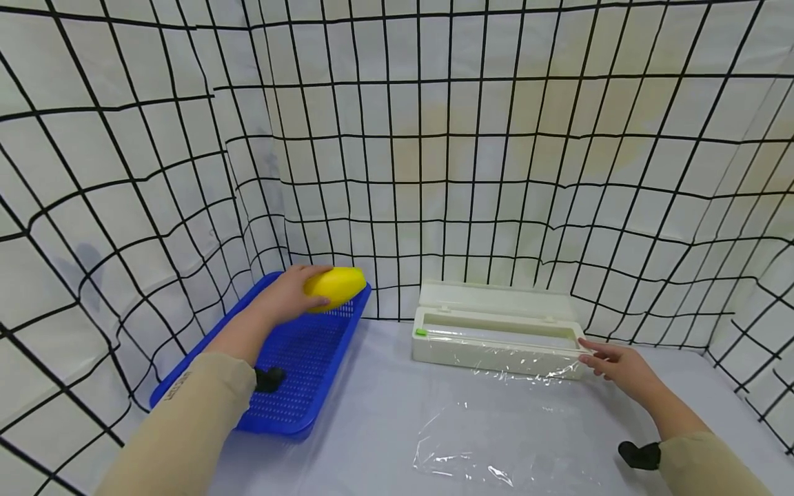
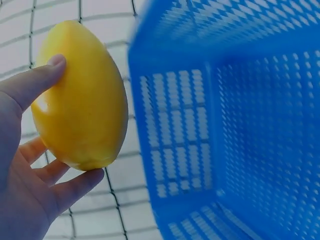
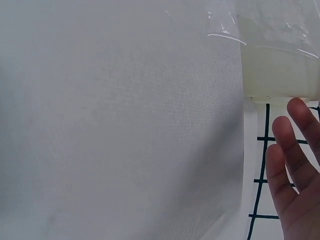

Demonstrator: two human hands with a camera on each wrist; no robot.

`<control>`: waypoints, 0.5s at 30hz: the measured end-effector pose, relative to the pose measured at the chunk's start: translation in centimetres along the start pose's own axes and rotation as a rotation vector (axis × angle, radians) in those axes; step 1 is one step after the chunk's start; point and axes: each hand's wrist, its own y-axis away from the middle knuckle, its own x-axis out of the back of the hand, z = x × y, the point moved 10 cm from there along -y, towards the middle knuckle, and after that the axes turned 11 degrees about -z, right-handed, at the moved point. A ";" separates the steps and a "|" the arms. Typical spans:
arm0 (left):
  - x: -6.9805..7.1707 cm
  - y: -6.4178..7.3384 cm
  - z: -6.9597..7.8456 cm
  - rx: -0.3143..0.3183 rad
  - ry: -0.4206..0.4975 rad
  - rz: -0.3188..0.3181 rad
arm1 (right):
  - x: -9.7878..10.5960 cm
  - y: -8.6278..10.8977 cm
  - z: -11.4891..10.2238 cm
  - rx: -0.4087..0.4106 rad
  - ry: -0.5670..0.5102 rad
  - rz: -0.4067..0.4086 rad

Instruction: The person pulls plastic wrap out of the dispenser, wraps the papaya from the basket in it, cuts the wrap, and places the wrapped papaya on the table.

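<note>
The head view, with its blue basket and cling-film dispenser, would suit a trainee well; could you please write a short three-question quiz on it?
1. Which hand holds the yellow fruit-like object?
2. True or false: the lid of the cling-film dispenser is open.
3. What lies in front of the dispenser: (A) a towel, (B) clear film, (C) a knife?

Key:
1. The left hand.
2. True.
3. B.

The fruit [image 1: 339,286] looks smooth and softly glossy; the basket [image 1: 298,368] is perforated plastic, the box [image 1: 496,300] smooth plastic. Glossy clear plastic film [image 1: 477,434] crinkles over the table's [image 1: 372,386] matt covering. The sleeves [image 1: 186,427] are matt cloth.
</note>
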 end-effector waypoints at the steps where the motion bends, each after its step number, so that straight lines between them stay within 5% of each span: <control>1: 0.1 0.0 0.7 -0.010 0.000 0.007 | 0.0 0.0 0.0 0.001 -0.003 0.000; 8: -0.6 0.8 6.4 -0.088 -0.006 0.013 | 0.0 0.0 0.1 -0.001 -0.013 0.002; 15: -3.1 1.4 12.7 -0.206 -0.060 -0.001 | -0.1 -0.1 0.2 0.013 -0.022 -0.004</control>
